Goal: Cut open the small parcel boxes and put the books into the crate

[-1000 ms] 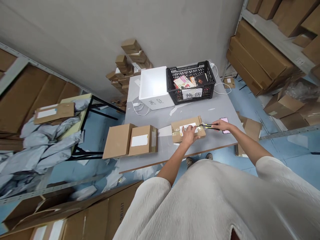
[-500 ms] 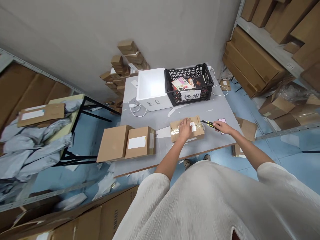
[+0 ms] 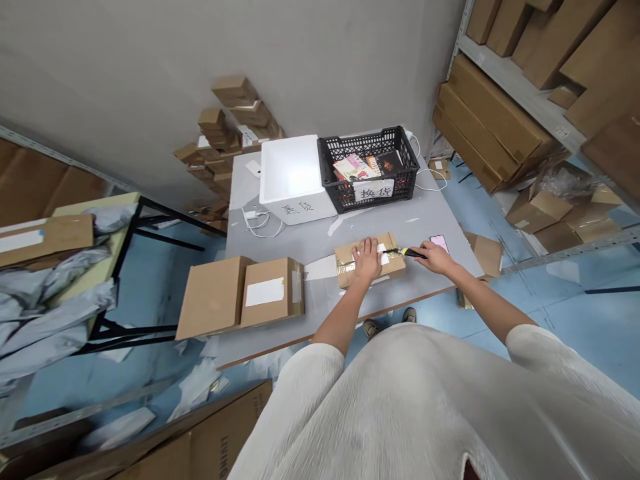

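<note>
A small taped cardboard box (image 3: 345, 255) with a white label lies near the front edge of the grey table (image 3: 320, 240). My left hand (image 3: 368, 259) rests on its top, fingers stretched out and apart. In my right hand (image 3: 434, 257) is a black and yellow utility knife (image 3: 411, 253), gripped by its handle. The blade end points left and lies over the top of the box, close to the label and my left fingers. Just behind my right hand a phone (image 3: 440, 243) with a lit screen lies on the table, partly hidden.
Two larger cardboard boxes (image 3: 215, 293) stand at the table's left front. Behind are a white foam box (image 3: 300, 212) and a black plastic crate (image 3: 367, 193) holding books. A white cable (image 3: 267, 233) lies nearby. Grey parcels (image 3: 55, 293) cover a side table; loaded shelves (image 3: 525, 87) stand right.
My right hand has brought the utility knife left, from beside the box onto its top. My left hand stays on the box. The whole view has shifted slightly.
</note>
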Tool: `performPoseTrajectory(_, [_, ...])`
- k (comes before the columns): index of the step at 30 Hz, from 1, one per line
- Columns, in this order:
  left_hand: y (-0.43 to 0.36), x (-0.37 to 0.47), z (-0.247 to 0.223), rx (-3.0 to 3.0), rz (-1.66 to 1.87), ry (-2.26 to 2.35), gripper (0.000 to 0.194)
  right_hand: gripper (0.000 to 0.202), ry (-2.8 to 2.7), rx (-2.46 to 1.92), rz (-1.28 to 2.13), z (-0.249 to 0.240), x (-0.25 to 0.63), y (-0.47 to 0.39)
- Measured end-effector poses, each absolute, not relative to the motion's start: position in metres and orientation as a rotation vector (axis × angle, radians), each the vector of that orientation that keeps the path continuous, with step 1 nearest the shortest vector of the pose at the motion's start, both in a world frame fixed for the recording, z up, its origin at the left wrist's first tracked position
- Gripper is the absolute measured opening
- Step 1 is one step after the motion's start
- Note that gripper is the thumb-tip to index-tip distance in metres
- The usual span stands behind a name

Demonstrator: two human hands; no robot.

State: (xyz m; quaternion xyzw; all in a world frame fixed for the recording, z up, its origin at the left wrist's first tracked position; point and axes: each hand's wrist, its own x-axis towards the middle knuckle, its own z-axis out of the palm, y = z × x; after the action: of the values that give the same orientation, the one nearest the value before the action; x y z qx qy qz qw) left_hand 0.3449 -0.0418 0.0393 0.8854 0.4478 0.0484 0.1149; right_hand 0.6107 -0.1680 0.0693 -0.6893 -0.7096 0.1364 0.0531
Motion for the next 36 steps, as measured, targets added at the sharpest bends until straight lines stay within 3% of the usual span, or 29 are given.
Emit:
performPoseTrajectory(8, [-0.045,0.345,0.044,2.592,0.120,1.316,0.067,0.049,-2.169,-2.105,0.264,0.065,0.614,-0.172])
performPoseTrajectory(24, [-0.045,0.346,0.046,2.503,0.112,1.324,0.070,0.055,-1.863,-2.117,0.394,0.067,0.661,-0.165])
performPoseTrajectory(33, [-0.073,0.292,0.056,2.477,0.101,1.369,0.073,0.047,-1.803,-1.830,0.645,0.058,0.597,-0.078])
performPoseTrajectory(36, [-0.090,0.272,0.057,2.465,0.100,1.399,0.063,0.048,-1.893,-1.819,0.668,0.055,0.572,-0.043])
